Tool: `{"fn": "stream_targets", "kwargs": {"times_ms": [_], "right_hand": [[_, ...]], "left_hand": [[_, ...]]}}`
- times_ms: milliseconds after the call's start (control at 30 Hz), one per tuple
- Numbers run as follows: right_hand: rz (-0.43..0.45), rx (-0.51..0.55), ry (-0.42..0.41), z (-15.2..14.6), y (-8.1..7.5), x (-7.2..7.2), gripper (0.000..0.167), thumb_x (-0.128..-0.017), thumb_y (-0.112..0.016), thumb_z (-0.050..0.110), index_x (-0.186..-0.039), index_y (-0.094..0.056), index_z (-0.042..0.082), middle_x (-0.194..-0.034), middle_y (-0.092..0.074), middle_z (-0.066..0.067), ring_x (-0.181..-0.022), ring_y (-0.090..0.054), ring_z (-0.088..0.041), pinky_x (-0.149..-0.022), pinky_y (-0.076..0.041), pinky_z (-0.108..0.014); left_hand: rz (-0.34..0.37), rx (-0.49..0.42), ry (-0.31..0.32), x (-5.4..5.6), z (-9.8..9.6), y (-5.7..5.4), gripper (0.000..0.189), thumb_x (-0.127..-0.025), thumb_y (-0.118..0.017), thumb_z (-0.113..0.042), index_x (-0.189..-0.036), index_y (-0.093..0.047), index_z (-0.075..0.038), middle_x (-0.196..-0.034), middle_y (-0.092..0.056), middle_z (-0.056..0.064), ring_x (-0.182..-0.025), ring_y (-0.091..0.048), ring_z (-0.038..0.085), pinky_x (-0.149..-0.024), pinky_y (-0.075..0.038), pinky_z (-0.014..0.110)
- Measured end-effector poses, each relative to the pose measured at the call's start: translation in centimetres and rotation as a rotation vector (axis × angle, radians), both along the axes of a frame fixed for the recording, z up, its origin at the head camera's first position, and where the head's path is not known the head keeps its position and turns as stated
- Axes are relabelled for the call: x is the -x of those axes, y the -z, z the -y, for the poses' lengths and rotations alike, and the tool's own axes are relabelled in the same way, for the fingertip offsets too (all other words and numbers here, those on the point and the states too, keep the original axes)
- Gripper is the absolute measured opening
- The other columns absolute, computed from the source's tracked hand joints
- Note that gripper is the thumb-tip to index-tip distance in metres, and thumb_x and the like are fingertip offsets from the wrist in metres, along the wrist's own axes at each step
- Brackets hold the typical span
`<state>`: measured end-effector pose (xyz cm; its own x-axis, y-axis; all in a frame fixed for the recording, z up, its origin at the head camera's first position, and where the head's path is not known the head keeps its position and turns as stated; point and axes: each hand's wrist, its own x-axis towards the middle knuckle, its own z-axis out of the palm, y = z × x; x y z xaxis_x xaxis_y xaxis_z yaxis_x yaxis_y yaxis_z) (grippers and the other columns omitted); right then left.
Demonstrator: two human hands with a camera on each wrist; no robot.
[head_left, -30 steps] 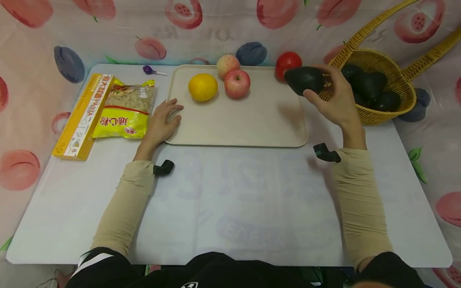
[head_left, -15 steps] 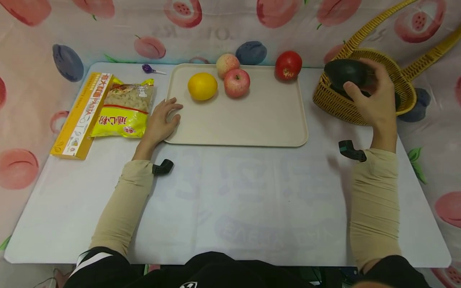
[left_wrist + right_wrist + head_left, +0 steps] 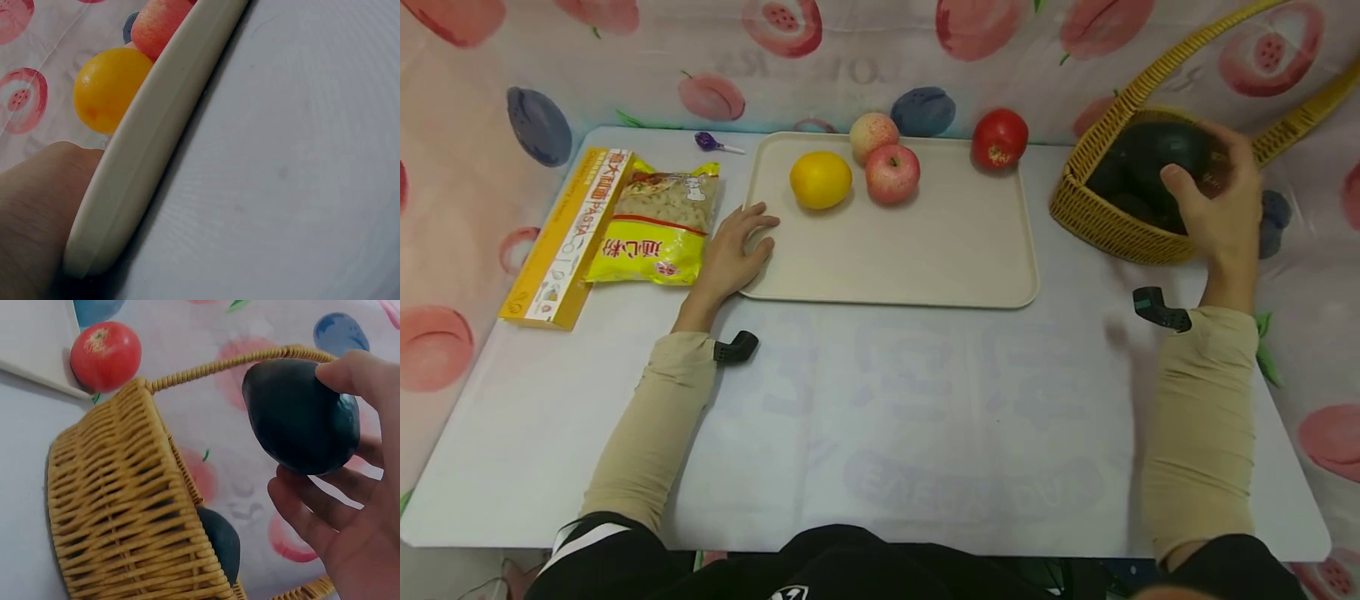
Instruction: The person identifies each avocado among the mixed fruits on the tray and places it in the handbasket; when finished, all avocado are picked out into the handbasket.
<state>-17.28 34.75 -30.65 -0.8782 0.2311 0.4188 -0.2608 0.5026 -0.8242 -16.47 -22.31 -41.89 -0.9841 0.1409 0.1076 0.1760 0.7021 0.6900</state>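
Over the yellow wicker basket (image 3: pixel 1116 233) at the right, my right hand (image 3: pixel 1228 200) grips a dark green avocado (image 3: pixel 300 419), thumb on one side and fingers on the other. Below it, another dark avocado (image 3: pixel 220 540) shows at the basket's rim in the right wrist view. My left hand (image 3: pixel 733 254) rests on the left edge of the beige tray (image 3: pixel 910 275), fingers relaxed and holding nothing. The tray bears a yellow lemon-coloured fruit (image 3: pixel 821 180), a pink-red apple (image 3: pixel 892 174) and a paler peach-like fruit (image 3: pixel 874 137). A red round fruit (image 3: pixel 1000 138) sits at its far right corner.
Left of the tray lie a yellow bag of pasta (image 3: pixel 655 225) and a long yellow pasta box (image 3: pixel 568 242). A purple lollipop (image 3: pixel 707 142) lies near the table's back edge. The basket's tall handle (image 3: pixel 1187 50) arches up beside my right hand.
My right hand has carried the avocado rightward from above the tray's right end to over the basket. The basket has tilted slightly. My left hand stays on the tray edge.
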Motion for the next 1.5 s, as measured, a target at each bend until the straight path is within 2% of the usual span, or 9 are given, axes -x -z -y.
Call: {"fn": "stream_targets", "kwargs": {"times_ms": [200, 400, 600, 767, 1000, 1133, 1233, 1333, 1500], "right_hand": [[0.048, 0.015, 0.038, -0.9, -0.3, 1.6, 0.053, -0.078, -0.067, 0.015, -0.130, -0.055, 0.019, -0.116, -0.056, 0.009, -0.083, -0.053, 0.000, -0.073, -0.040, -0.015], [0.111, 0.058, 0.041, -1.6, -1.2, 2.9, 0.055, -0.078, -0.067, 0.012, -0.130, -0.053, 0.018, -0.118, -0.053, 0.008, -0.084, -0.053, -0.001, -0.076, -0.040, -0.015], [0.193, 0.073, 0.027, -2.4, -1.3, 4.2, 0.057, -0.078, -0.070, 0.010, -0.131, -0.052, 0.020, -0.122, -0.051, 0.010, -0.095, -0.053, -0.002, -0.087, -0.039, -0.015], [0.223, 0.079, 0.009, -2.9, -1.4, 5.2, 0.059, -0.077, -0.071, 0.007, -0.132, -0.053, 0.020, -0.120, -0.051, 0.010, -0.094, -0.054, -0.001, -0.091, -0.039, -0.014], [0.328, 0.005, 0.003, -4.5, -1.2, 6.9, 0.063, -0.083, -0.068, 0.012, -0.139, -0.044, 0.026, -0.128, -0.043, 0.015, -0.100, -0.049, 0.003, -0.114, -0.025, -0.025], [0.400, -0.054, 0.018, -5.2, -1.1, 7.6, 0.065, -0.084, -0.067, 0.016, -0.141, -0.040, 0.031, -0.131, -0.040, 0.017, -0.106, -0.045, 0.004, -0.112, -0.028, -0.022], [0.442, -0.094, 0.036, -5.6, -0.9, 8.0, 0.066, -0.084, -0.068, 0.019, -0.141, -0.038, 0.034, -0.131, -0.039, 0.018, -0.100, -0.046, 0.006, -0.097, -0.036, -0.015], [0.479, -0.130, 0.055, -5.9, -0.5, 8.4, 0.066, -0.084, -0.068, 0.023, -0.141, -0.038, 0.036, -0.133, -0.038, 0.018, -0.096, -0.044, 0.008, -0.086, -0.034, -0.010], [0.514, -0.134, 0.059, -6.2, 0.0, 9.1, 0.066, -0.085, -0.066, 0.023, -0.142, -0.035, 0.035, -0.142, -0.034, 0.017, -0.107, -0.042, 0.006, -0.095, -0.033, -0.015]], "left_hand": [[0.001, -0.005, 0.000, 0.1, 0.1, -0.1, 0.035, -0.093, -0.054, -0.021, -0.126, -0.058, -0.012, -0.152, -0.036, 0.007, -0.146, -0.017, 0.032, -0.119, -0.011, 0.053], [-0.005, -0.003, 0.002, 0.3, 0.0, -0.2, 0.035, -0.093, -0.054, -0.020, -0.126, -0.058, -0.011, -0.152, -0.036, 0.008, -0.146, -0.017, 0.033, -0.119, -0.011, 0.053], [0.006, -0.001, -0.005, 0.4, 0.2, -0.2, 0.035, -0.093, -0.054, -0.020, -0.127, -0.057, -0.012, -0.152, -0.036, 0.006, -0.146, -0.017, 0.032, -0.119, -0.011, 0.053], [0.009, -0.007, 0.000, 0.3, 0.2, -0.2, 0.036, -0.093, -0.054, -0.021, -0.127, -0.057, -0.012, -0.152, -0.036, 0.006, -0.146, -0.017, 0.032, -0.119, -0.010, 0.053], [-0.003, -0.005, 0.004, 0.3, 0.4, -0.1, 0.036, -0.093, -0.054, -0.021, -0.127, -0.058, -0.011, -0.152, -0.036, 0.008, -0.145, -0.018, 0.034, -0.118, -0.012, 0.054], [-0.006, 0.003, 0.002, 0.3, 0.4, 0.0, 0.035, -0.093, -0.054, -0.021, -0.127, -0.058, -0.012, -0.152, -0.036, 0.007, -0.145, -0.018, 0.034, -0.118, -0.012, 0.054], [0.005, 0.010, 0.000, 0.3, 0.3, 0.0, 0.035, -0.093, -0.053, -0.021, -0.127, -0.057, -0.012, -0.152, -0.035, 0.007, -0.146, -0.017, 0.033, -0.118, -0.011, 0.054], [0.014, 0.010, -0.001, 0.2, 0.2, 0.0, 0.036, -0.094, -0.053, -0.022, -0.128, -0.057, -0.013, -0.153, -0.035, 0.006, -0.146, -0.017, 0.033, -0.118, -0.011, 0.054], [0.010, -0.003, 0.001, 0.0, 0.1, 0.0, 0.035, -0.094, -0.053, -0.021, -0.127, -0.057, -0.012, -0.153, -0.035, 0.006, -0.146, -0.017, 0.033, -0.118, -0.011, 0.055]]}}
